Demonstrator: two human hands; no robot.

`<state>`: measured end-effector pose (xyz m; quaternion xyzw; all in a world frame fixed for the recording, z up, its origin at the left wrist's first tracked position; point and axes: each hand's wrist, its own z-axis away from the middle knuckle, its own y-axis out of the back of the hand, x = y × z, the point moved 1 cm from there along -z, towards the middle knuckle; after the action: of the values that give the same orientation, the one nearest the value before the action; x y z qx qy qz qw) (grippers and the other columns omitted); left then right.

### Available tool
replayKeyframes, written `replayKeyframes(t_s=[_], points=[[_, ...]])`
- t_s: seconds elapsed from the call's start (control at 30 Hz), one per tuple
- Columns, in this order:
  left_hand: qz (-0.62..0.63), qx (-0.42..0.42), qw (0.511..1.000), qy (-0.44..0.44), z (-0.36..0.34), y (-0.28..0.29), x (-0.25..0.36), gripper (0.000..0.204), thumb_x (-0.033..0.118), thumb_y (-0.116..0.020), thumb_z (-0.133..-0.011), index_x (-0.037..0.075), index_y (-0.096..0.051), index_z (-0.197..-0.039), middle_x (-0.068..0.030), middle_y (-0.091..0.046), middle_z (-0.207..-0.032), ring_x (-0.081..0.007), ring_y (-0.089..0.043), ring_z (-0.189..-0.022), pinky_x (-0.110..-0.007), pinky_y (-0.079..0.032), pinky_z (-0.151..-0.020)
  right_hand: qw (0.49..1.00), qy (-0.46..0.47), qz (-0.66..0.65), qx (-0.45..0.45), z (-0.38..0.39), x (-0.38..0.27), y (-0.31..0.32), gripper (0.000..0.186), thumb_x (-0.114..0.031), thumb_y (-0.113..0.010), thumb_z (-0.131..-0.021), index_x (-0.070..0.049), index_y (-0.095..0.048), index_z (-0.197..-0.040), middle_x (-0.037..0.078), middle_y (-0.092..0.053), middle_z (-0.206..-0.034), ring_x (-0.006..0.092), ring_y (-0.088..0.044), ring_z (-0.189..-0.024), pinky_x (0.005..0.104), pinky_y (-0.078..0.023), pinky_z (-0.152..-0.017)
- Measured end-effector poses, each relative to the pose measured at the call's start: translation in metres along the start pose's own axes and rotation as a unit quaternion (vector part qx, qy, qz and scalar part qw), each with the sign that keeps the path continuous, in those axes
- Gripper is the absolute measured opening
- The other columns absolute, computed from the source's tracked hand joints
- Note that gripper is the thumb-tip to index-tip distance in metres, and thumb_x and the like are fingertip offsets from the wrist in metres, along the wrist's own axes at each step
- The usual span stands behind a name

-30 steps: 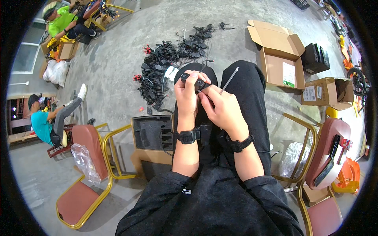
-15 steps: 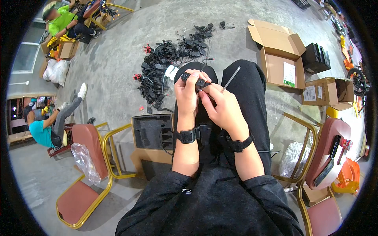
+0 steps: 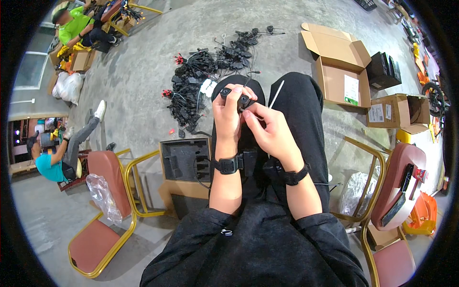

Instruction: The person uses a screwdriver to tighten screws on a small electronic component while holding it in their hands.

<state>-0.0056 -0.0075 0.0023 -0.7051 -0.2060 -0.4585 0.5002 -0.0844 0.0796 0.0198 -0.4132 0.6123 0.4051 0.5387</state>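
Observation:
My left hand (image 3: 228, 115) is closed round a small black device (image 3: 243, 100) with two round holes or knobs on its face, held over my knees. My right hand (image 3: 270, 131) is closed in a pinch just right of it, thumb and index finger at the device's lower edge on a thin pale strip (image 3: 276, 95), apparently a cable tie, whose long end sticks up past my right knee (image 3: 296, 86). A short black cable rises beyond my left fingers. What exactly lies between my fingertips is partly hidden.
A heap of black devices and cables (image 3: 186, 81) lies ahead, a foam-lined box (image 3: 184, 160) at left, open cartons (image 3: 337, 76) at right. Padded chairs (image 3: 98, 244) (image 3: 397, 182) flank me. Two people (image 3: 71, 26) (image 3: 52, 162), in green and teal shirts, sit at the left.
My right fingers have shifted slightly at the device, and the pale strip now stands more upright, its loop showing below my index finger. The person in teal has moved head and arm.

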Motion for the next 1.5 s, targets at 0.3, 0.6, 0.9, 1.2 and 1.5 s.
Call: replayKeyframes(t_s=[0.3, 0.6, 0.9, 1.2, 1.5], points=[[0.004, -0.008, 1.000, 0.002, 0.000, -0.002, 0.001, 0.020, 0.013, -0.053, -0.088, 0.002, -0.055, -0.072, -0.0091, -0.059, -0.072, -0.0177, -0.057, -0.071, -0.029, -0.045, -0.070, 0.958, 0.163, 0.230, 0.056, -0.003, 0.001, 0.000, 0.009, -0.012, -0.057, -0.083, -0.002, -0.057, -0.083, 0.014, -0.059, -0.077, 0.0330, -0.060, -0.068, 0.0397, -0.049, -0.060], [0.026, 0.006, 1.000, 0.000, 0.000, 0.001, -0.002, 0.017, 0.014, -0.052, -0.086, 0.002, -0.054, -0.074, -0.0081, -0.056, -0.072, -0.0193, -0.056, -0.072, -0.030, -0.045, -0.070, 0.958, -0.138, -0.244, -0.058, -0.001, 0.004, -0.003, 0.024, -0.017, -0.049, -0.095, -0.002, -0.058, -0.079, -0.007, -0.045, -0.065, 0.0006, -0.033, -0.057, 0.0163, -0.027, -0.051], [0.018, 0.001, 1.000, 0.003, 0.000, 0.001, 0.000, 0.018, 0.014, -0.053, -0.087, 0.002, -0.055, -0.074, -0.0091, -0.057, -0.073, -0.0192, -0.056, -0.072, -0.031, -0.046, -0.071, 0.999, -0.033, -0.010, -0.005, -0.001, 0.006, -0.003, 0.018, -0.016, -0.056, -0.089, 0.001, -0.058, -0.083, 0.008, -0.058, -0.066, 0.0134, -0.055, -0.060, 0.0274, -0.044, -0.055], [0.024, -0.005, 1.000, 0.014, 0.000, -0.001, 0.001, 0.017, 0.013, -0.053, -0.087, 0.002, -0.055, -0.074, -0.0100, -0.058, -0.073, -0.0185, -0.056, -0.072, -0.030, -0.046, -0.071, 0.944, 0.188, 0.264, 0.065, -0.003, 0.002, -0.001, 0.009, -0.012, -0.060, -0.080, -0.004, -0.057, -0.082, 0.012, -0.059, -0.075, 0.0299, -0.059, -0.064, 0.0371, -0.049, -0.059], [0.046, -0.004, 0.999, 0.002, 0.000, 0.001, -0.001, 0.016, 0.012, -0.052, -0.086, 0.001, -0.053, -0.074, -0.0084, -0.056, -0.072, -0.0192, -0.056, -0.072, -0.032, -0.046, -0.071, 0.993, -0.087, -0.083, -0.018, 0.000, 0.007, -0.005, 0.018, -0.015, -0.055, -0.089, 0.002, -0.059, -0.083, 0.008, -0.061, -0.070, 0.0119, -0.056, -0.061, 0.0263, -0.045, -0.057]])
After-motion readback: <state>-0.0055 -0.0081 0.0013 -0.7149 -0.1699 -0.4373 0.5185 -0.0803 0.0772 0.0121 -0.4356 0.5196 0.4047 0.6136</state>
